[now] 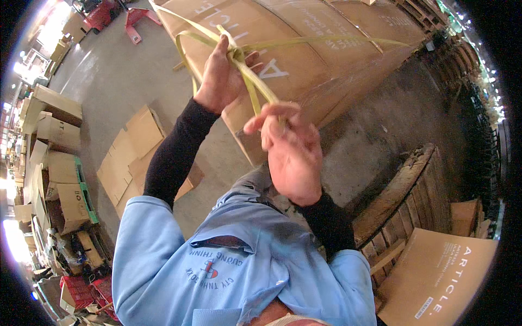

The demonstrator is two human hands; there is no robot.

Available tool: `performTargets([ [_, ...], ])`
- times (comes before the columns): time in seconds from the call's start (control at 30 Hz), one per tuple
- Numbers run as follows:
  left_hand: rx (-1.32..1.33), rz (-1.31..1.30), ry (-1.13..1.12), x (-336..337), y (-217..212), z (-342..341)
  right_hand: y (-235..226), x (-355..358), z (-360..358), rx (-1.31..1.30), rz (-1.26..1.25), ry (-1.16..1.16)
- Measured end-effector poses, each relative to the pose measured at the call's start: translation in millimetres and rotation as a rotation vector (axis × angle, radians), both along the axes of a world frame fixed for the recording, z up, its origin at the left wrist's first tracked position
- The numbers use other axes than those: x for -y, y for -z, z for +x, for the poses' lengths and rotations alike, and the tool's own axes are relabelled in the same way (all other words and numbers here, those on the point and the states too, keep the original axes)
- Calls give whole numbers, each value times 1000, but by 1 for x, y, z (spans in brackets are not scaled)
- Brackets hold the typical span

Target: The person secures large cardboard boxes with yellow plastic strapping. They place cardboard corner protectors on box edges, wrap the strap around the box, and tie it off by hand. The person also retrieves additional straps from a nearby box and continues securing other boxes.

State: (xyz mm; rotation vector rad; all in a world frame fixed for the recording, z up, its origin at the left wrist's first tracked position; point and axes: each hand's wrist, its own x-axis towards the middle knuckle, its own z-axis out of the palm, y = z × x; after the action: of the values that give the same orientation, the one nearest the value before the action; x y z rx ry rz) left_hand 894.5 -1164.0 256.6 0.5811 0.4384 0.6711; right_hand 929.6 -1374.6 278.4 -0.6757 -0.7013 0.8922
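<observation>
Nearest me, my right hand point(291, 157) pinches the strap's point(255, 87) lower end; its long run climbs up-left to my left hand point(220, 81), clenched around the tangled loops above.

thing: yellow plastic strap point(255, 81) | look: long, thin, flat, shiny | state: bent into loops, crossing itself | pose: one long end pointing to the upper right | place: top middle of the frame, held up in the air by both hands
</observation>
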Motion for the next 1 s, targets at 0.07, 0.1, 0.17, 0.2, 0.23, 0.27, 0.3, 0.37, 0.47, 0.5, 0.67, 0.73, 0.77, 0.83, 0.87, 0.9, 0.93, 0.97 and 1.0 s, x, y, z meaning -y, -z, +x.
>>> performTargets([
  [0.07, 261, 48, 100, -10, 4, 6, -6, -6, -3, -135, 66, -49],
  [0.1, 252, 111, -38, -18, 8, 11, -10, -8, -2, -222, 86, -55],
  [0.17, 257, 182, -194, -40, 24, 21, -15, -9, 2, -339, 116, -137],
  [0.2, 308, 107, -233, -50, 35, 24, -15, -8, 5, -353, 83, -137],
  [0.23, 182, 341, -327, -59, 46, 24, -15, -6, 8, -355, 46, -162],
  [0.27, 65, 644, -391, -64, 57, 22, -14, -2, 11, -369, -3, -170],
  [0.3, -55, 923, -498, -64, 66, 18, -12, 2, 11, -388, -47, -157],
  [0.37, 205, 779, -398, -48, 77, 3, -3, 10, 4, -362, -23, -213],
  [0.47, -273, 899, -579, 10, 76, -28, 18, 20, -24, -258, -67, -130],
  [0.5, 108, 481, -498, 27, 71, -38, 25, 24, -36, -176, -92, -76],
  [0.67, 438, 98, -424, 67, 55, -64, 52, 44, -68, -64, -127, 2],
  [0.73, 433, 140, -432, 75, 59, -68, 55, 47, -70, -34, -133, -16],
  [0.77, 451, 158, -423, 79, 62, -70, 58, 51, -74, -23, -126, -18],
  [0.83, 452, 141, -430, 86, 67, -75, 61, 59, -83, -9, -155, 9],
  [0.87, 447, 188, -413, 90, 69, -77, 64, 62, -88, -9, -162, 16],
  [0.9, 422, 201, -417, 93, 71, -80, 69, 60, -94, 26, -135, 57],
  [0.93, 378, 185, -452, 96, 72, -82, 73, 64, -97, 12, -142, 46],
  [0.97, 367, 206, -452, 98, 73, -85, 74, 65, -98, 3, -144, 31],
  [1.0, 349, 188, -463, 100, 74, -88, 76, 67, -101, -6, -128, 14],
])
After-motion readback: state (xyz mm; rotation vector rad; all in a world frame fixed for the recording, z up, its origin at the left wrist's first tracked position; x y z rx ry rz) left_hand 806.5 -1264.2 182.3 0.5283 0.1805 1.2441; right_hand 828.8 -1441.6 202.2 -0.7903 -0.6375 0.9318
